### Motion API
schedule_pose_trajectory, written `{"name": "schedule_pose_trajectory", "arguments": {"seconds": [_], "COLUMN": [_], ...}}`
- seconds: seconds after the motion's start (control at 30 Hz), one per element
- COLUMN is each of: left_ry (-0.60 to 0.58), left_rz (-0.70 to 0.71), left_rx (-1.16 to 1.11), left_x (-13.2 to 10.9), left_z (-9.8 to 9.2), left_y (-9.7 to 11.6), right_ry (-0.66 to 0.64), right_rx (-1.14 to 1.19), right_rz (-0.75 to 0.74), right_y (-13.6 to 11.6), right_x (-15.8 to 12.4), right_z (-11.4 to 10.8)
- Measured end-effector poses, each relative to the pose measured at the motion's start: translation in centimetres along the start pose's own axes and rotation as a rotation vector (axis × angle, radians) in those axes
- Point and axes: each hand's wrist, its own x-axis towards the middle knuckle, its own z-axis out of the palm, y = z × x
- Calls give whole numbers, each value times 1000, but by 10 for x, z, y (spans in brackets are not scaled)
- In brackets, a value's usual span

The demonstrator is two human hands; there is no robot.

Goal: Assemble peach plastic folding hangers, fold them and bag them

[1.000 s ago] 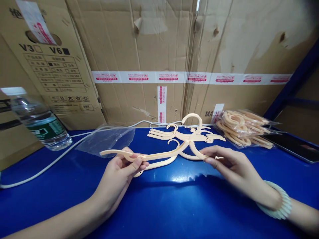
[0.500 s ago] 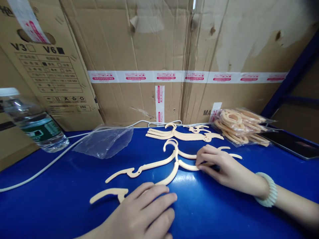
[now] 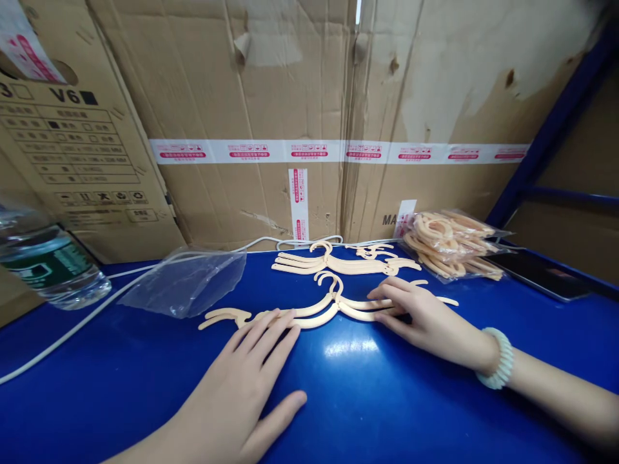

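Observation:
Two cream folding clothes hangers (image 3: 316,320) lie nearly together on the blue table, one just behind the other, hooks toward the back. My left hand (image 3: 251,374) rests with fingers stretched out and thumb apart, its fingertips on the left arms of these hangers. On their right arms my right hand (image 3: 411,309) is closed, thumb and fingers about the front hanger; it hides part of both arms. Just behind lies a stack of similar hangers (image 3: 358,265), with small hooked ends showing at its right.
Plastic-wrapped bundles of folded hangers (image 3: 449,241) sit at the back right, beside a dark tablet-like device (image 3: 541,274). A clear plastic bag (image 3: 188,283), a white cable (image 3: 77,332) and a water bottle (image 3: 53,270) are at left. Cardboard (image 3: 251,96) walls the back.
My left hand has moved away from me, its fingers straightening. The front hanger's left arm has swung back against the other hanger. My right hand stays on the right arms.

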Motion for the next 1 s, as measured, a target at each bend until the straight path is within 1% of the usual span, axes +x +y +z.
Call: {"name": "schedule_pose_trajectory", "arguments": {"seconds": [0.17,0.23,0.33,0.6,0.87,1.0], "left_ry": [-96,-122,-128,-111,-86,-121], "left_rz": [49,84,108,97,89,131], "left_rx": [220,296,345,314,268,245], "left_x": [3,5,6,8,7,7], "left_z": [-5,-6,-5,-5,-3,-5], "left_y": [-9,-11,-14,-17,-18,-18], "right_ry": [-76,-75,-51,19,42,43], "right_rx": [-29,-16,-5,-9,-61,-68], "right_rz": [40,45,42,20,6,2], "right_y": [6,9,14,21,26,28], "right_x": [4,6,7,12,8,8], "right_z": [-7,-8,-7,1,-8,-9]}}
